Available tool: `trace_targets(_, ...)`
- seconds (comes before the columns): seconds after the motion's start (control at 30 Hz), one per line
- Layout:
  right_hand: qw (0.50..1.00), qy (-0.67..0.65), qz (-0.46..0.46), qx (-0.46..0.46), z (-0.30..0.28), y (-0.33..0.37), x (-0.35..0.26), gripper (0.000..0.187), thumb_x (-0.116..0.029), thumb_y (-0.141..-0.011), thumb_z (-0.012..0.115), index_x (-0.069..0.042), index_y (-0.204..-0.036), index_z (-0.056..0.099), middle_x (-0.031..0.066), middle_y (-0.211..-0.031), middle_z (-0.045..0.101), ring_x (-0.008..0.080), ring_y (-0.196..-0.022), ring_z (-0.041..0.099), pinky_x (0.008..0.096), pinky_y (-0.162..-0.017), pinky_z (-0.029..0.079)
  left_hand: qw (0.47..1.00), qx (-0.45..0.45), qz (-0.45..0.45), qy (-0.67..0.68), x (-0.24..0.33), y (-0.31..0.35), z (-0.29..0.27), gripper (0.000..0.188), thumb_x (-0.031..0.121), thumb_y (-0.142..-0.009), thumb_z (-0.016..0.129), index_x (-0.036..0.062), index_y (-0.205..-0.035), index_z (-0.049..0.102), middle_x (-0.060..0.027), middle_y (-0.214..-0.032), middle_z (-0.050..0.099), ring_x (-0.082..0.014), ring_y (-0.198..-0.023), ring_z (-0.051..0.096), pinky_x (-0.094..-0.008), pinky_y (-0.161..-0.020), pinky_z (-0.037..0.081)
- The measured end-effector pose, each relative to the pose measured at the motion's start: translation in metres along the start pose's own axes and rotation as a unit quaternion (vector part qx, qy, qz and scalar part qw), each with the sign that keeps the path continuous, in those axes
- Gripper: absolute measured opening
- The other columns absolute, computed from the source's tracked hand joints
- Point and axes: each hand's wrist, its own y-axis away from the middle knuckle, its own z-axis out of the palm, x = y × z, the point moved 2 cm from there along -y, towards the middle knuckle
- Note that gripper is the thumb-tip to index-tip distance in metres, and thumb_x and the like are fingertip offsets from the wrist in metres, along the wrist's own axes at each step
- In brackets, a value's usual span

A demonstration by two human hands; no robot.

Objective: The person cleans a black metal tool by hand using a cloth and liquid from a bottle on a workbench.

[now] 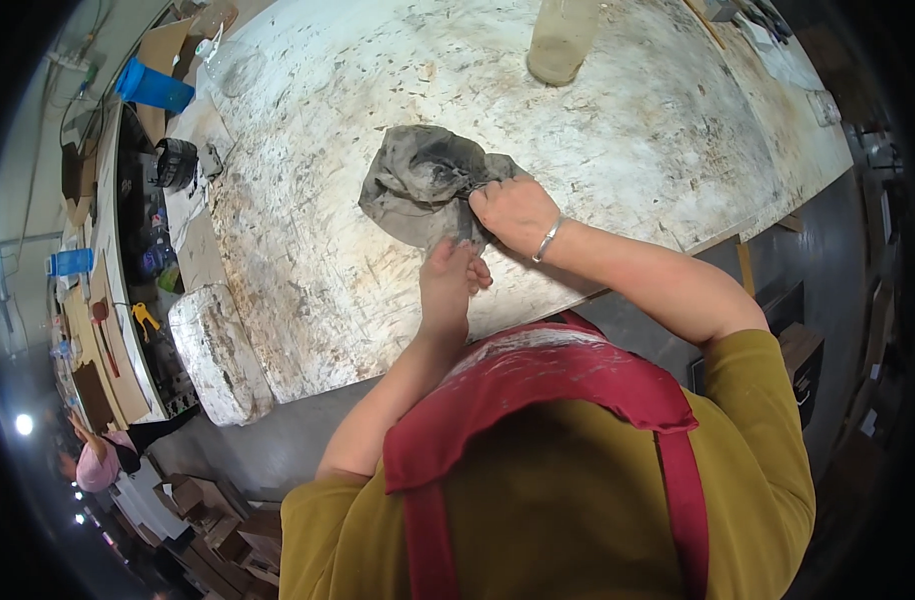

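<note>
On the bench (618,120), a broad white top scuffed and stained brown, we have a crumpled grey cloth (423,185) lying near the front edge, just ahead of our body. Our right hand (515,212) is closed on the cloth's right-hand side, fingers curled into the bunched fabric, with a silver bangle (548,240) around the wrist. Our left hand (450,275) sits just below it, touching the cloth's lower edge; its fingers are bent against the fabric, but we cannot tell whether they actually pinch it. The two hands are nearly touching each other.

Beyond the cloth, at the far side of the bench, stands a cloudy, pale plastic bottle (561,38), well apart from our hands. At the bench's left end a clear, empty-looking container (233,65) lies on the top, and a padded, paint-smeared white block (216,352) rests against the left front corner. Further left runs a second work surface crowded with small items: a blue tub (156,87), a black round object (177,162) and a blue cup (71,262). We wear a mustard-yellow top (748,440) and a dark red apron (548,385) smeared with white. Down in the lower left, another person in pink (98,462) is at work, far away from us.
</note>
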Motion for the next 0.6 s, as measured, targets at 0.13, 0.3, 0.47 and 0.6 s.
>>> trace_targets(0.13,0.999,-0.043,0.025,-0.012,-0.011,-0.001,0.005,0.009,-0.013,-0.073,0.055,-0.006,-0.080,0.054,0.0111,-0.072,0.061,0.0267,-0.069,0.062,0.0379,-0.060,0.047,0.997,0.015,-0.021,-0.069,-0.002,0.011,-0.007,0.016,0.019,-0.093,0.045,0.0040,-0.092,0.052,-0.0018,-0.062,0.053,-0.0093,-0.053,0.048,-0.0207,-0.051,0.036)
trace_targets(0.3,0.963,-0.206,0.162,-0.065,-0.025,0.003,0.021,0.014,-0.018,-0.082,0.053,-0.005,-0.088,0.056,0.0172,-0.073,0.060,0.0365,-0.073,0.058,0.0450,-0.066,0.046,0.960,-0.077,-0.175,0.203,-0.002,0.010,-0.011,0.026,0.025,-0.095,0.041,0.0031,-0.102,0.053,-0.0021,-0.075,0.052,-0.0100,-0.062,0.047,-0.0197,-0.051,0.036)
trace_targets(0.47,0.938,-0.288,0.190,-0.039,-0.021,0.009,0.036,0.019,-0.022,-0.083,0.055,-0.004,-0.090,0.058,0.0177,-0.075,0.061,0.0367,-0.072,0.058,0.0429,-0.066,0.046,0.926,-0.124,-0.226,0.274,-0.010,0.000,-0.017,0.027,0.027,-0.095,0.042,0.0026,-0.100,0.052,-0.0029,-0.078,0.052,-0.0109,-0.064,0.048,-0.0194,-0.055,0.040)
trace_targets(0.6,0.954,-0.237,0.185,-0.016,-0.036,0.014,0.042,0.015,-0.019,-0.082,0.055,-0.004,-0.085,0.052,0.0164,-0.068,0.058,0.0349,-0.067,0.058,0.0428,-0.060,0.045,0.957,-0.153,-0.135,0.208,-0.023,-0.004,-0.020,0.026,0.027,-0.095,0.044,0.0025,-0.100,0.051,-0.0034,-0.080,0.055,-0.0118,-0.067,0.051,-0.0191,-0.058,0.042)
